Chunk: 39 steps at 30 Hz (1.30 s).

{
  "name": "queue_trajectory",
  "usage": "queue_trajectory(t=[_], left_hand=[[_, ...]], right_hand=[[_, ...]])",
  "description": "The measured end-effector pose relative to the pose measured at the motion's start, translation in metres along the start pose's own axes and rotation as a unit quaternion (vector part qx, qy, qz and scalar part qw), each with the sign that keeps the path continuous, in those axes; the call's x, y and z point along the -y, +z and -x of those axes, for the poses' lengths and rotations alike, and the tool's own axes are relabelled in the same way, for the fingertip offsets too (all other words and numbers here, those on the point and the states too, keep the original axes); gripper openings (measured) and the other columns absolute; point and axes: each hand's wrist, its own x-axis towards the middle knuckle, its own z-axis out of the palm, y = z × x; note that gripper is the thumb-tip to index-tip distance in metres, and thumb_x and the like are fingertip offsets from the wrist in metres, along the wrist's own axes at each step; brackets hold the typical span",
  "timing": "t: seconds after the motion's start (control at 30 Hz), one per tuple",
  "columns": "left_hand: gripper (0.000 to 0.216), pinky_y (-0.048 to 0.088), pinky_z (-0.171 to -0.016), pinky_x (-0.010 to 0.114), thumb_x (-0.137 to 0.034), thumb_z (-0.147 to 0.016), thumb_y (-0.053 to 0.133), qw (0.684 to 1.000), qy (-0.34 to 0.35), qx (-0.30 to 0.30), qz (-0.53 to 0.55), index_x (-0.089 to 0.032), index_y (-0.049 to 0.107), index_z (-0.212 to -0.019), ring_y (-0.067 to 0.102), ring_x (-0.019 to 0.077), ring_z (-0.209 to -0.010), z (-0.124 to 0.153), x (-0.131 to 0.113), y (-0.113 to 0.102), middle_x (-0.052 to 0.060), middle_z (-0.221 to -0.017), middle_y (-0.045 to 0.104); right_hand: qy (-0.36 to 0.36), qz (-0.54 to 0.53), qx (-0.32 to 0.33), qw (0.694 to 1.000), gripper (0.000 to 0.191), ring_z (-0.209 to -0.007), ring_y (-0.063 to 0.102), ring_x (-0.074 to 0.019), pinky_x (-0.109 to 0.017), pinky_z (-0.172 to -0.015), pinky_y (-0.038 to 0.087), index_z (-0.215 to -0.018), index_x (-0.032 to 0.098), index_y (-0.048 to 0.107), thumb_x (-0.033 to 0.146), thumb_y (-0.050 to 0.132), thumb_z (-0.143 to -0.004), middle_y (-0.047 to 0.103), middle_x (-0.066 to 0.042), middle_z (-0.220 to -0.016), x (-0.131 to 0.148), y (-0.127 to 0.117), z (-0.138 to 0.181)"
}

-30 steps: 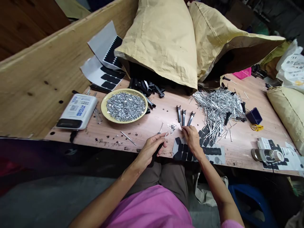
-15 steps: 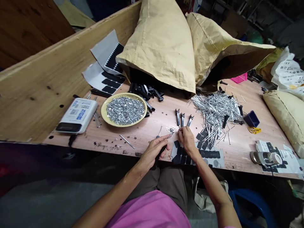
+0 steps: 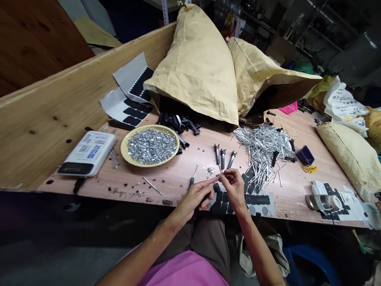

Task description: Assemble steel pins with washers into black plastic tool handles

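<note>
My left hand [image 3: 195, 198] is closed around a black-handled metal rod [image 3: 206, 197], its thin end pointing up and right. The fingers of my right hand [image 3: 233, 186] are pinched together at that end; what they hold is too small to make out. Just beyond the hands lies a little heap of small washers [image 3: 209, 171]. Three black plastic handle pieces [image 3: 223, 155] lie side by side behind my right hand. Another black-handled rod [image 3: 192, 180] rests left of the washers. Under my hands is a sheet of black stickers [image 3: 258, 200].
A yellow bowl of washers [image 3: 122, 147] and a white power bank [image 3: 99, 149] sit at left. Metal rods [image 3: 264, 145] are piled at right, near a small dark blue box [image 3: 305, 155]. Large paper sacks [image 3: 202, 67] stand behind; a glass jar [image 3: 323, 203] lies near the right front edge.
My right hand has come back from beside the handle pieces and washers and now meets the rod's end at my left hand. The whole view has shifted slightly.
</note>
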Motion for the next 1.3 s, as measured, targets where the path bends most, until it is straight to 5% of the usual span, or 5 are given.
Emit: queue_trajectory(t=[0.4, 0.73, 0.97, 1.3], left_hand=[[0.061, 0.013, -0.034, 0.016, -0.035, -0.07, 0.068, 0.998, -0.043, 0.033, 0.015, -0.016, 0.057, -0.127, 0.026, -0.0004, -0.031, 0.0, -0.003, -0.005, -0.008, -0.054, 0.049], [0.054, 0.01, -0.034, 0.015, -0.034, -0.069, 0.066, 0.987, -0.106, 0.117, -0.003, -0.014, 0.06, -0.119, 0.023, -0.0006, -0.03, 0.004, -0.014, -0.013, -0.007, -0.049, 0.048], [0.046, 0.01, -0.035, 0.015, -0.035, -0.069, 0.069, 0.979, -0.123, 0.161, -0.021, -0.011, 0.062, -0.107, 0.024, -0.0014, -0.03, 0.003, -0.015, -0.018, -0.007, -0.05, 0.05], [0.054, 0.01, -0.035, 0.017, -0.037, -0.07, 0.07, 0.986, -0.083, 0.147, -0.008, -0.012, 0.063, -0.117, 0.024, -0.0013, -0.031, 0.004, -0.013, -0.013, -0.008, -0.051, 0.048]], right_hand=[[-0.177, 0.172, 0.028, 0.969, 0.01, -0.085, 0.069, -0.0183, -0.032, -0.08, 0.056, -0.09, 0.023, 0.064, 0.024, 0.057, -0.082, 0.072, -0.005, -0.089, 0.0, -0.012, 0.012], [-0.042, 0.07, 0.175, 0.981, 0.023, -0.073, 0.063, -0.0144, -0.027, -0.066, 0.051, -0.085, 0.023, 0.073, 0.044, 0.067, -0.077, 0.067, -0.002, -0.079, 0.014, -0.029, -0.001], [-0.034, 0.065, 0.247, 0.966, 0.027, -0.075, 0.064, -0.0154, -0.028, -0.073, 0.049, -0.086, 0.023, 0.076, 0.047, 0.065, -0.08, 0.071, -0.004, -0.074, 0.023, -0.038, -0.002], [0.054, 0.002, 0.219, 0.974, 0.029, -0.07, 0.067, -0.0161, -0.028, -0.068, 0.052, -0.08, 0.021, 0.075, 0.048, 0.072, -0.071, 0.073, -0.002, -0.072, 0.025, -0.035, -0.005]])
